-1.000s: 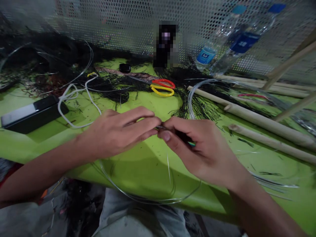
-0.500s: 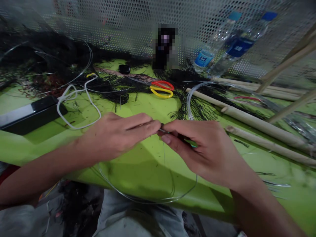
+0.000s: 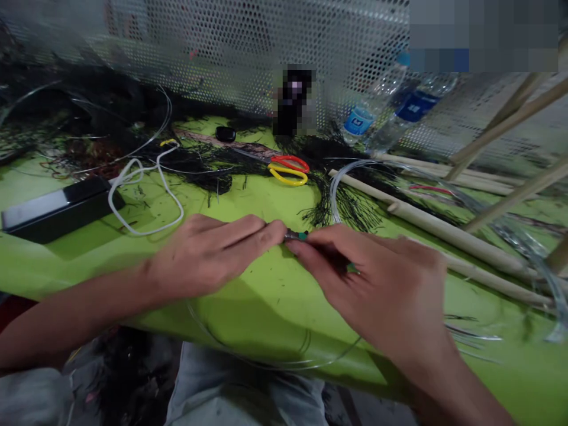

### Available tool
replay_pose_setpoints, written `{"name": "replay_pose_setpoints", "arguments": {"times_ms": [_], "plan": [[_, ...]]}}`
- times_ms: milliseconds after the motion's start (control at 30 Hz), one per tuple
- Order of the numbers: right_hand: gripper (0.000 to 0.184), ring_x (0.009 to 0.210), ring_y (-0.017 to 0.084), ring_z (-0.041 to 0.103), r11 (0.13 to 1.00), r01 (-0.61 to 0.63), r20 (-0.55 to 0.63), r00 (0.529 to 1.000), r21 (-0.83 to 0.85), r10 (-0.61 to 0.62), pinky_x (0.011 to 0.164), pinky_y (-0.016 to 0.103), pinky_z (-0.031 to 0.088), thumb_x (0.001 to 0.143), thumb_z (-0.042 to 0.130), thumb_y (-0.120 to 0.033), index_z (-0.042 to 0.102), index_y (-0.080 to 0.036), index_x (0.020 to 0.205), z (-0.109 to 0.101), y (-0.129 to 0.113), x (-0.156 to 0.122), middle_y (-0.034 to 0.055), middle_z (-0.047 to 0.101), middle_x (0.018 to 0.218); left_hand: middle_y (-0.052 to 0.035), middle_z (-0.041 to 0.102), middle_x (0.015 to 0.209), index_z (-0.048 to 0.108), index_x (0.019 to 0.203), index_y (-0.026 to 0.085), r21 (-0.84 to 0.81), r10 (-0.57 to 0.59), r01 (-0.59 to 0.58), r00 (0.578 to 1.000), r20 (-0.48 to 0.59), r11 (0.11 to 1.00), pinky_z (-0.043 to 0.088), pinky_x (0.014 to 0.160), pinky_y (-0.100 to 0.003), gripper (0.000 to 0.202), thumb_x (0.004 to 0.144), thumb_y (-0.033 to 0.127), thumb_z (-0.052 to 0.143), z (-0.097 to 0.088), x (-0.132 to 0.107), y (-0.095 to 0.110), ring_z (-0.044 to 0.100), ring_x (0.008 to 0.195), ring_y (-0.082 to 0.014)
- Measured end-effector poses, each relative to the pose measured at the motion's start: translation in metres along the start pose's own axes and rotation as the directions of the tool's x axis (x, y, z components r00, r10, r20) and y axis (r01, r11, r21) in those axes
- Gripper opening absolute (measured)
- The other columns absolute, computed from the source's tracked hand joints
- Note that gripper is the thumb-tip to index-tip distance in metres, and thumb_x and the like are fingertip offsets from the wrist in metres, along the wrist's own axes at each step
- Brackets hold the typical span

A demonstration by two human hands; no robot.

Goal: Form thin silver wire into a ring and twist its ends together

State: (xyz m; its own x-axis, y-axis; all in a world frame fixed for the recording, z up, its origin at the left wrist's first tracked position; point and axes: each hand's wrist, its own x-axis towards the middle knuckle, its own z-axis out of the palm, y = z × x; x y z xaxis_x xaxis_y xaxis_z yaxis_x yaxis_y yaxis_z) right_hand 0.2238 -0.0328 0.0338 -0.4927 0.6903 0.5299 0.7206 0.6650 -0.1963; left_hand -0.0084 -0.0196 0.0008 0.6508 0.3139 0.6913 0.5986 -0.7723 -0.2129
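Left hand (image 3: 208, 260) and right hand (image 3: 381, 290) pinch a small green-tipped tool (image 3: 298, 235) together.

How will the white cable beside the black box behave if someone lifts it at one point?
The white cable lies in loose curves on the green table, so it is probably floppy and would sag from the lifted point. It looks thin, so likely light. One end nears the black box; whether it is plugged in cannot be told, so it might tug.

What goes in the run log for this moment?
left hand: pinching small tool | right hand: gripping tool | scissors: behind, untouched
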Motion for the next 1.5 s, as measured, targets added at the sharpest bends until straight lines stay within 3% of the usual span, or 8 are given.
{"name": "replay_pose_setpoints", "arguments": {"times_ms": [200,433,700,933,1033,1167,1233,1500], "plan": [[0.024,0.056,0.012,0.065,0.608,-0.514,0.45,0.851,0.605,0.27,0.047,0.022,0.045,0.099,0.064,-0.035,0.078,-0.019,0.088,-0.004,0.007,0.007,0.0002,0.073,0.067,0.0013,0.074,0.087,0.058,0.127,0.009,0.054,0.017,-0.018,0.999,0.03,0.998,0.044,0.045,-0.029,0.025,0.102,0.011,0.054,0.001,-0.003,0.0,0.067,0.06,-0.0088],[0.015,0.065,0.011,0.069,0.265,-0.533,0.459,0.838,0.803,0.295,0.059,0.02,0.056,0.087,0.08,-0.025,0.085,-0.025,0.101,0.013,0.009,0.008,-0.0003,0.079,0.078,0.0008,0.072,0.082,0.057,0.124,0.005,0.09,0.072,-0.074,0.997,0.028,0.993,0.044,0.048,-0.03,0.022,0.103,0.009,0.049,0.003,-0.001,-0.003,0.064,0.057,-0.0095],[0.023,0.065,0.01,0.07,0.27,-0.464,0.342,0.853,0.844,0.395,0.063,0.023,0.061,0.084,0.081,-0.016,0.085,-0.03,0.101,0.022,0.005,0.004,-0.0019,0.081,0.082,-0.0003,0.07,0.082,0.054,0.125,0.003,0.087,0.053,-0.06,0.995,0.082,0.994,0.041,0.047,-0.03,0.024,0.103,0.009,0.046,-0.002,0.0,-0.003,0.063,0.057,-0.0102],[0.019,0.067,0.013,0.07,0.651,-0.331,0.122,0.93,0.683,0.346,0.066,0.028,0.056,0.09,0.074,-0.015,0.085,-0.027,0.1,0.033,0.01,0.003,0.0001,0.079,0.079,0.0035,0.06,0.073,0.057,0.116,0.009,0.121,-0.01,-0.021,0.968,0.252,0.992,0.036,0.042,-0.032,0.022,0.102,0.008,0.04,0.009,0.001,-0.006,0.061,0.057,-0.011],[0.015,0.062,0.013,0.066,0.464,-0.453,0.32,0.885,0.761,0.339,0.058,0.026,0.054,0.088,0.077,-0.026,0.083,-0.023,0.102,0.027,0.013,0.009,0.0017,0.077,0.079,0.0044,0.056,0.07,0.058,0.115,0.01,0.126,-0.014,-0.012,0.979,0.205,0.992,0.034,0.041,-0.03,0.021,0.102,0.008,0.042,0.011,0.001,-0.008,0.06,0.056,-0.0099],[0.031,0.047,0.01,0.054,0.003,-0.67,0.638,0.709,0.742,0.301,0.039,0.022,0.039,0.091,0.07,-0.05,0.073,-0.019,0.096,0.017,0.015,0.018,0.0012,0.069,0.072,0.0075,0.056,0.067,0.058,0.12,0.013,0.108,0.004,-0.013,0.997,0.081,0.994,0.037,0.043,-0.029,0.021,0.101,0.01,0.048,0.008,0.0,-0.009,0.055,0.051,-0.0086],[0.036,0.045,0.008,0.043,-0.122,-0.744,0.748,0.623,0.657,0.228,0.035,0.02,0.027,0.09,0.07,-0.054,0.066,-0.019,0.084,0.016,0.016,0.021,-0.0023,0.058,0.063,0.0074,0.057,0.069,0.057,0.122,0.012,0.075,0.017,-0.021,0.998,0.066,0.997,0.04,0.044,-0.03,0.023,0.101,0.009,0.048,0.007,-0.001,-0.008,0.056,0.052,-0.0089],[0.04,0.053,0.007,0.027,-0.103,-0.796,0.803,0.591,0.596,0.073,0.039,0.02,0.015,0.075,0.085,-0.046,0.057,-0.018,0.073,0.023,0.022,0.024,-0.0059,0.043,0.066,0.0059,0.063,0.072,0.056,0.122,0.011,-0.002,0.05,-0.05,0.997,0.054,0.999,0.041,0.044,-0.03,0.024,0.1,0.009,0.049,0.009,-0.001,-0.009,0.059,0.053,-0.0096]]}}
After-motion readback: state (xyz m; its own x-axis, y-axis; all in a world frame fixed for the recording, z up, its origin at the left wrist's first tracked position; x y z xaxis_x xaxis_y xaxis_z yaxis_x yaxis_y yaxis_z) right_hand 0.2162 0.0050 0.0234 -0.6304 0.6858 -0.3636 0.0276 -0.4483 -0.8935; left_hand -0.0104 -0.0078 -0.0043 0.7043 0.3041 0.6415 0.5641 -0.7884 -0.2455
